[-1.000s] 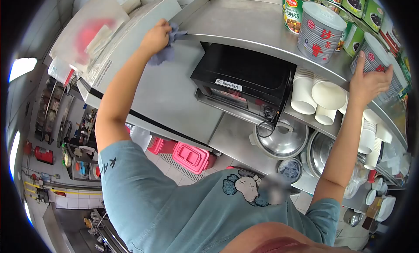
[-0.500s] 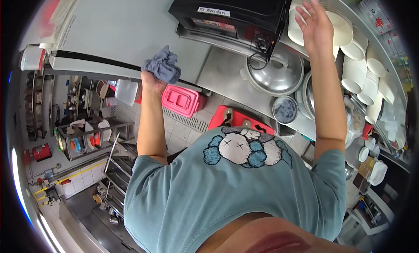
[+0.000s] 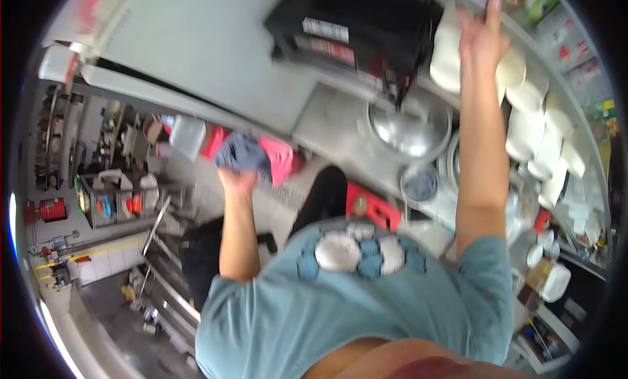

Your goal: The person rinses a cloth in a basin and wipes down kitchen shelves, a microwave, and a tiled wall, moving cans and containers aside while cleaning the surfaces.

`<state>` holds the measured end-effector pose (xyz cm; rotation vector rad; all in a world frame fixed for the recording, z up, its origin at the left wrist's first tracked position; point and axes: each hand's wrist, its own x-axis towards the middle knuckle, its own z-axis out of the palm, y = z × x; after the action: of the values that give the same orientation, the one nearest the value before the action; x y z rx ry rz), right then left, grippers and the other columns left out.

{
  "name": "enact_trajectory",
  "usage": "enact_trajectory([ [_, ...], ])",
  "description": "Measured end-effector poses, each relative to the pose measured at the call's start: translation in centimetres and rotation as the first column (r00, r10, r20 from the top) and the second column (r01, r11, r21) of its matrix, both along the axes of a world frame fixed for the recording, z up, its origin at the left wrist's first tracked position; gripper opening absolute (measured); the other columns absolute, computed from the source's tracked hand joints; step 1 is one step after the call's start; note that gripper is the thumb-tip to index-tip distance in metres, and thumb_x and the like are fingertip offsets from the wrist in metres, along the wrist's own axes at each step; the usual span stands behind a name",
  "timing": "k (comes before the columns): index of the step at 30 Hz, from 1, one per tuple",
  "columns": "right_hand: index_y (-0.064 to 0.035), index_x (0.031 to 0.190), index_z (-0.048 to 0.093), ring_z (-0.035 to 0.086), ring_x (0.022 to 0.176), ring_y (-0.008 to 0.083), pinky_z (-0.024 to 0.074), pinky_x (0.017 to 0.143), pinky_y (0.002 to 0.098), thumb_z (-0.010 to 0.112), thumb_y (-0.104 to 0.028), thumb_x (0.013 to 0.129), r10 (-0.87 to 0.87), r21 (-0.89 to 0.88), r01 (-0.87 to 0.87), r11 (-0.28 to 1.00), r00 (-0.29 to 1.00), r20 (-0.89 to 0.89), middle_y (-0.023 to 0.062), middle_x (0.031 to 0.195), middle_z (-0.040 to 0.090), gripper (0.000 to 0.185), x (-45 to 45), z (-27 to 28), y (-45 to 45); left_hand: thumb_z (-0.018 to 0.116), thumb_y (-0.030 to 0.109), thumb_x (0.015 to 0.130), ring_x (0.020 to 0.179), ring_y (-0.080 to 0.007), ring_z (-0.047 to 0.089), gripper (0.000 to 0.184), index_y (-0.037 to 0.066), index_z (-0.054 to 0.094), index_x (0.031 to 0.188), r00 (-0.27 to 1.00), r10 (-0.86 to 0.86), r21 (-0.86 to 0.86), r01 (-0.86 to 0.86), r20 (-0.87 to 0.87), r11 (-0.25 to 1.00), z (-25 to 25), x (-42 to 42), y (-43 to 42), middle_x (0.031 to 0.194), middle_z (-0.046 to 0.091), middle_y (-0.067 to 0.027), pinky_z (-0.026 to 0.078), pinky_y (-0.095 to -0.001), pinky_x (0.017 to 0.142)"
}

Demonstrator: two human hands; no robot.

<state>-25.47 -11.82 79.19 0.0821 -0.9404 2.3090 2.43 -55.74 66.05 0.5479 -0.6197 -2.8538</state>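
Note:
A crumpled grey-blue cloth [image 3: 242, 151] is bunched in my left hand [image 3: 237, 181], whose fingers are mostly hidden under it. It is held out in front of a pink lidded box [image 3: 282, 162], partly covering it from view. My right hand [image 3: 483, 44] reaches up at the upper right, fingers apart and with nothing visible in it. It appears over or beside white stacked containers [image 3: 447, 62]; motion blur hides whether it touches them. To its left stands a black oven-like appliance [image 3: 366, 26] with a paper label.
A large metal lid [image 3: 409, 132] and a small tub with grey cloth inside [image 3: 419, 184] sit on the steel counter [image 3: 333, 114]. More white containers [image 3: 526, 134] line the right side. Metal racks [image 3: 163, 255] stand lower left; a red item [image 3: 376, 209] is on the floor.
My left hand has moved down with the cloth, away from the grey surface edge. My right hand has shifted slightly, its fingers changing pose. My body has turned and a dark-clothed leg now shows.

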Motion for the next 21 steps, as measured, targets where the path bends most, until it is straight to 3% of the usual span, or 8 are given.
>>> enact_trajectory([
  [3, 0.0047, 0.122, 0.056, 0.066, 0.103, 0.0259, 0.0585, 0.087, 0.0552, 0.069, -0.023, 0.095, 0.002, 0.015, -0.001, 1.0, 1.0, -0.026, 0.0125, 0.121, 0.064, 0.04, 1.3, 1.1, -0.8, 0.053, 0.022, 0.094, 0.085, -0.0228, 0.059, 0.024, 0.002, 0.062, 0.103, 0.947, -0.014, 0.133, 0.059, -0.32, 0.989, 0.6, -2.4, -0.6, 0.1, 0.063, -0.0097, 0.05, -0.035, 0.077],
  [5, 0.0031, 0.124, 0.055, 0.065, 0.107, 0.0265, 0.0605, 0.084, 0.052, 0.069, -0.025, 0.096, 0.032, -0.004, -0.032, 0.999, 0.999, -0.012, 0.0124, 0.121, 0.063, 0.042, 1.9, 1.0, -0.6, 0.052, 0.027, 0.1, 0.097, -0.0251, 0.063, 0.03, 0.003, 0.061, 0.115, 0.989, 0.015, -0.117, -0.033, -0.149, 0.993, 4.2, -3.3, 1.5, 0.108, 0.064, -0.0102, 0.053, -0.0395, 0.087],
  [6, 0.0031, 0.124, 0.055, 0.065, 0.107, 0.0265, 0.0605, 0.084, 0.052, 0.069, -0.025, 0.096, 0.028, 0.006, -0.028, 1.0, 0.999, -0.029, 0.0124, 0.121, 0.063, 0.042, 2.1, 0.9, -0.4, 0.049, 0.03, 0.103, 0.112, -0.0263, 0.061, 0.037, 0.003, 0.058, 0.126, 0.946, -0.104, -0.072, 0.086, -0.308, 0.994, 4.5, -4.5, 0.9, 0.119, 0.064, -0.0103, 0.049, -0.0435, 0.101],
  [7, 0.0018, 0.124, 0.055, 0.065, 0.107, 0.0268, 0.061, 0.084, 0.0505, 0.069, -0.026, 0.096, 0.047, 0.02, -0.046, 0.999, 0.999, -0.016, 0.0124, 0.121, 0.063, 0.042, 2.2, 0.8, -0.3, 0.049, 0.03, 0.103, 0.112, -0.0263, 0.061, 0.037, 0.003, 0.058, 0.126, 0.941, -0.106, -0.064, 0.09, -0.322, 0.994, 6.5, -5.7, 2.1, 0.119, 0.064, -0.0103, 0.049, -0.0435, 0.101],
  [9, 0.0004, 0.124, 0.055, 0.065, 0.107, 0.0271, 0.0616, 0.083, 0.049, 0.068, -0.027, 0.096, 0.062, 0.039, -0.062, 0.997, 0.998, -0.011, 0.0124, 0.121, 0.063, 0.042, 2.2, 0.7, 0.1, 0.049, 0.027, 0.103, 0.118, -0.0259, 0.059, 0.037, 0.002, 0.057, 0.129, 0.928, 0.066, -0.15, -0.129, -0.367, 0.98, 10.6, -7.9, 3.7, 0.125, 0.063, -0.0108, 0.044, -0.0449, 0.107],
  [12, 0.0013, 0.124, 0.054, 0.064, 0.109, 0.0286, 0.0591, 0.089, 0.0505, 0.067, -0.026, 0.097, 0.112, 0.026, -0.112, 0.993, 0.994, -0.009, 0.0147, 0.123, 0.061, 0.041, 1.7, 0.2, 0.5, 0.046, 0.026, 0.104, 0.124, -0.0278, 0.057, 0.041, 0.001, 0.054, 0.134, 0.821, 0.042, -0.102, -0.12, -0.569, 0.988, 13.0, -12.5, 1.6, 0.137, 0.058, -0.0123, 0.039, -0.0445, 0.114],
  [17, -0.0026, 0.132, 0.05, 0.063, 0.113, 0.03, 0.0554, 0.094, 0.0532, 0.067, -0.024, 0.097, 0.154, 0.039, -0.154, 0.987, 0.988, 0.008, 0.0138, 0.128, 0.06, 0.044, 1.5, -0.2, 1.5, 0.049, 0.023, 0.104, 0.123, -0.0261, 0.057, 0.038, 0.0, 0.054, 0.133, 0.668, -0.178, -0.349, -0.129, -0.722, 0.928, 20.9, -19.8, -0.2, 0.135, 0.059, -0.0123, 0.041, -0.0411, 0.11],
  [21, -0.0072, 0.136, 0.05, 0.062, 0.116, 0.0298, 0.0529, 0.096, 0.0555, 0.069, -0.023, 0.095, 0.177, 0.07, -0.177, 0.982, 0.984, 0.01, 0.0118, 0.133, 0.058, 0.047, 1.5, -1.0, 1.8, 0.052, 0.019, 0.102, 0.115, -0.0239, 0.06, 0.034, 0.001, 0.057, 0.13, 0.744, -0.064, -0.605, -0.487, -0.665, 0.63, 25.7, -28.4, 0.3, 0.125, 0.063, -0.0101, 0.047, -0.0369, 0.1],
])
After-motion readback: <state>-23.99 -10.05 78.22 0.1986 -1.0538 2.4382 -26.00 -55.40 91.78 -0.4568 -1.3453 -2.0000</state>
